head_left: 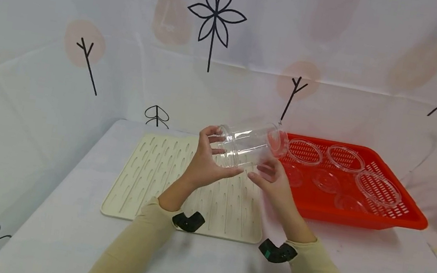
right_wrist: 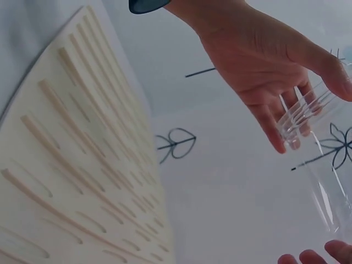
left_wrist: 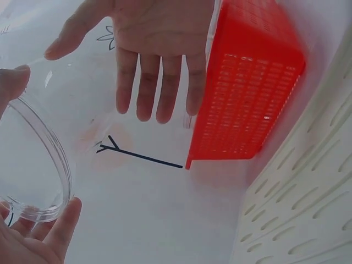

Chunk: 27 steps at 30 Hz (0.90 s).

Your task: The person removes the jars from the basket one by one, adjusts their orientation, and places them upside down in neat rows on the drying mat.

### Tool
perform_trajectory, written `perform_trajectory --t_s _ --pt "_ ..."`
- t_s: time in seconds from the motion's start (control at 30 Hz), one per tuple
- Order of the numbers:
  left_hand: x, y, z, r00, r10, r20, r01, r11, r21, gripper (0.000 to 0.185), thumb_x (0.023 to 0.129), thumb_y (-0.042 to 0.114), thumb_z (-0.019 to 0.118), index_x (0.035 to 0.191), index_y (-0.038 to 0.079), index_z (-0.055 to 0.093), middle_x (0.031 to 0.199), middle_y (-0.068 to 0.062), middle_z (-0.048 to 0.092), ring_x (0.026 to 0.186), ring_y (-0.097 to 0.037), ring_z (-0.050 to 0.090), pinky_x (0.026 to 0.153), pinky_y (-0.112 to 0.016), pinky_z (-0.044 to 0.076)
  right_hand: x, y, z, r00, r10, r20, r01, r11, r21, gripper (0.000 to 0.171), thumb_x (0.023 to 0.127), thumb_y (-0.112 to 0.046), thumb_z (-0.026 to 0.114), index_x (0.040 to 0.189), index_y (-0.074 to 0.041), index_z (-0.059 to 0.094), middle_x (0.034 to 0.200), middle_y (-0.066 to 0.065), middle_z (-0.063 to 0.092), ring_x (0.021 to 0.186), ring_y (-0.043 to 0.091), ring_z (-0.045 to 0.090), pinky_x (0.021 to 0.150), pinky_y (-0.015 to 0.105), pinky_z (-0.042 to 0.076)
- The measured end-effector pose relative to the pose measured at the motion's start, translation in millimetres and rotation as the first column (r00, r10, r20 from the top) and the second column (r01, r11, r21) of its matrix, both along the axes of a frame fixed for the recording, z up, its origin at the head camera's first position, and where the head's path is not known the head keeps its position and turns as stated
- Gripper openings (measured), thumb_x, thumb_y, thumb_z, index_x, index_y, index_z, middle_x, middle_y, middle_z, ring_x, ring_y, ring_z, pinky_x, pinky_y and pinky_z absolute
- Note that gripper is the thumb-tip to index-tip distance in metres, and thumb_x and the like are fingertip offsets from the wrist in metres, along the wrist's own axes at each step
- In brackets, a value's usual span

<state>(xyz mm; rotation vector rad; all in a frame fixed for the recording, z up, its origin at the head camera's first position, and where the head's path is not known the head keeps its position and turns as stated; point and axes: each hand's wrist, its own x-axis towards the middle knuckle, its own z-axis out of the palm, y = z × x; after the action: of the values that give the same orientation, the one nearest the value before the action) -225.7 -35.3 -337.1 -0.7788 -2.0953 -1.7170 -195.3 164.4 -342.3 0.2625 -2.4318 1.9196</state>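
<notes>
A clear see-through jar [head_left: 248, 143] is held up on its side above the table, tilted. My left hand [head_left: 208, 161] grips it around the ridged rim end, thumb below and fingers behind; the rim [left_wrist: 63, 170] also appears in the left wrist view between thumb and fingers. The right hand [head_left: 274, 184] is close under the jar's other end, its fingers extended. In the left wrist view this right hand [left_wrist: 159, 55] spreads its straight fingers, palm facing the camera. Only its fingertips [right_wrist: 311, 257] show in the right wrist view.
A red basket [head_left: 337, 216] at the right holds three clear jars [head_left: 345, 159], standing with round rims up. A cream ridged mat [head_left: 145, 182] lies on the white-covered table [head_left: 63, 226] below my hands. Behind hangs a white patterned cloth [head_left: 250, 89].
</notes>
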Motion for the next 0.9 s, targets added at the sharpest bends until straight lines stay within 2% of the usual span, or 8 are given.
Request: perform_trajectory --t_s 0.33,0.53,0.63,0.73,0.9 --pt "-4.2 -5.7 -2.1 0.999 -0.036 -0.012 0.036 0.999 0.0 0.102 0.067 0.008 0.083 0.141 0.012 0.013 0.137 -0.015 0.032 0.121 -0.028 0.044 0.098 -0.037 0.041 -2.0 3.9 12.6 1.0 0.024 -0.015 -0.024 0.999 -0.021 0.066 0.088 -0.017 0.063 0.141 -0.003 0.025 0.134 0.019 0.039 0.124 0.032 0.039 0.101 0.047 0.035" --pt "-5.0 -8.8 -2.2 0.998 -0.061 0.012 0.061 0.998 0.031 0.093 0.069 0.007 0.081 0.137 0.004 0.017 0.138 -0.017 0.029 0.125 -0.032 0.039 0.099 -0.043 0.038 -4.9 2.2 20.3 0.999 0.025 -0.048 -0.029 0.997 -0.072 0.067 0.089 -0.015 0.06 0.142 -0.004 0.021 0.133 0.016 0.039 0.121 0.028 0.041 0.101 0.042 0.036" --pt "-3.7 -10.0 -2.8 0.999 -0.037 0.033 0.038 0.999 -0.005 0.091 0.069 0.009 0.081 0.135 0.003 0.018 0.137 -0.015 0.03 0.126 -0.027 0.038 0.1 -0.04 0.037 -7.0 0.6 22.3 0.997 0.024 -0.069 -0.03 0.994 -0.102 0.065 0.09 -0.013 0.059 0.142 -0.005 0.021 0.133 0.015 0.039 0.119 0.025 0.042 0.1 0.036 0.038" --pt "-1.9 -11.3 -4.2 0.998 -0.006 0.064 0.011 0.997 -0.081 0.093 0.069 0.016 0.082 0.138 0.007 0.018 0.138 -0.01 0.033 0.126 -0.022 0.039 0.101 -0.036 0.036 -8.1 -0.6 23.6 0.996 0.023 -0.091 -0.034 0.992 -0.119 0.065 0.09 -0.013 0.06 0.142 -0.006 0.022 0.132 0.013 0.04 0.117 0.024 0.044 0.097 0.032 0.041" --pt "1.7 -12.1 -5.4 0.996 0.015 0.085 0.0 0.985 -0.17 0.094 0.069 0.025 0.081 0.141 0.015 0.02 0.139 -0.007 0.038 0.125 -0.02 0.04 0.101 -0.039 0.036 -8.6 -1.9 26.6 0.991 0.041 -0.127 -0.06 0.987 -0.146 0.068 0.089 -0.012 0.061 0.145 -0.012 0.021 0.131 0.013 0.042 0.116 0.029 0.047 0.096 0.034 0.042"
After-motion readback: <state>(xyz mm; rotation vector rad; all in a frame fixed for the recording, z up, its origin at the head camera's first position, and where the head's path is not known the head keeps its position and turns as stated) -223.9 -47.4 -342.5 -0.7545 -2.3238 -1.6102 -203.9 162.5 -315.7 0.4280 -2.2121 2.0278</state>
